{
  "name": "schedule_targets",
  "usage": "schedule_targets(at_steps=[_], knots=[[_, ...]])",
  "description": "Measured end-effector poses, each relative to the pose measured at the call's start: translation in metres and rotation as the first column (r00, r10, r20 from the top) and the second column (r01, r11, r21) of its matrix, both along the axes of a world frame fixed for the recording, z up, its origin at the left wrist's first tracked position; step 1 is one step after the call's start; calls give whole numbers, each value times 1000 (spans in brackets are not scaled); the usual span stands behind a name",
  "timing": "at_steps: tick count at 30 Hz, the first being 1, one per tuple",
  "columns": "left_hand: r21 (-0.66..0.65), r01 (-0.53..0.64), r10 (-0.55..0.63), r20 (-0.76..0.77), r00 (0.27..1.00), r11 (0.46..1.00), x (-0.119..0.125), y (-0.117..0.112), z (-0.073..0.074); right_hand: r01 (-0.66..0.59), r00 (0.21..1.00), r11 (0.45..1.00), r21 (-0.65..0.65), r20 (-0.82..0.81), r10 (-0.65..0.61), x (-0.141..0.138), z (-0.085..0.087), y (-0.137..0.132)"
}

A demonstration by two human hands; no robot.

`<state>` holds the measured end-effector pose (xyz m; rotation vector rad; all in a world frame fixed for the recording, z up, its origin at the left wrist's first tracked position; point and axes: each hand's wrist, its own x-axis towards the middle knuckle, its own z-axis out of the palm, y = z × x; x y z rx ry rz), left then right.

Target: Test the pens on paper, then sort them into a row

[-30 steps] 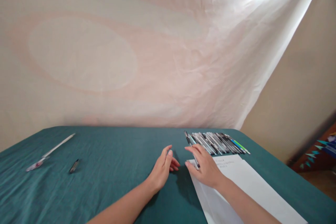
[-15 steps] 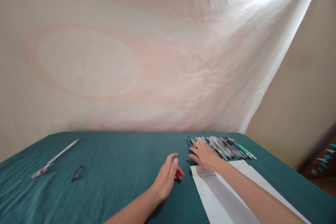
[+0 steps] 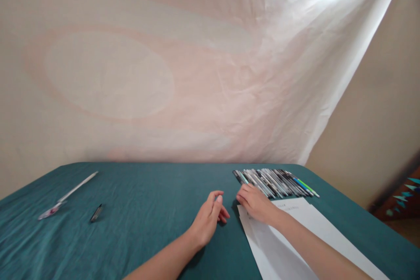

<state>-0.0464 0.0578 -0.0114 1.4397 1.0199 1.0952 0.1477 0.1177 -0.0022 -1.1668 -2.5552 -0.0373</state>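
Note:
My left hand [image 3: 208, 221] hovers over the green cloth, its fingers loosely bent and apart, holding nothing. To its right, my right hand [image 3: 254, 202] is closed, with the fingers curled together at the top left of the white paper sheets [image 3: 278, 253]. Whether anything is inside those fingers is hidden. Just beyond the right hand lies a row of pens [image 3: 275, 183], side by side and slanted, mostly grey, black and clear. A blue pen and a green pen [image 3: 306, 187] are at the row's right end. Small writing shows near the paper's top edge.
On the left of the cloth-covered table [image 3: 147, 210] lie a long white stick-like item [image 3: 78, 188] with a clear and reddish end, and a short dark object [image 3: 96, 213]. A pale sheet [image 3: 197, 74] hangs behind the table. A dark patterned item [image 3: 402, 197] is at far right.
My right hand has drawn back slightly from the pens, and its spread fingers have curled together. More of the row's left end shows. My left hand has barely moved.

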Motion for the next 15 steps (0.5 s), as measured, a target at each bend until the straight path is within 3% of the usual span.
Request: schedule_targets(at_steps=[6,15], knots=[[-1,6,-6,-21,1000,1000,0,0,1,-9,998,979,-205,-56,-2,11,-2,-3],[17,27,-26,-47,999,999,-1,0,2,5,989,917,-399,-132,-63,61,2,-34]])
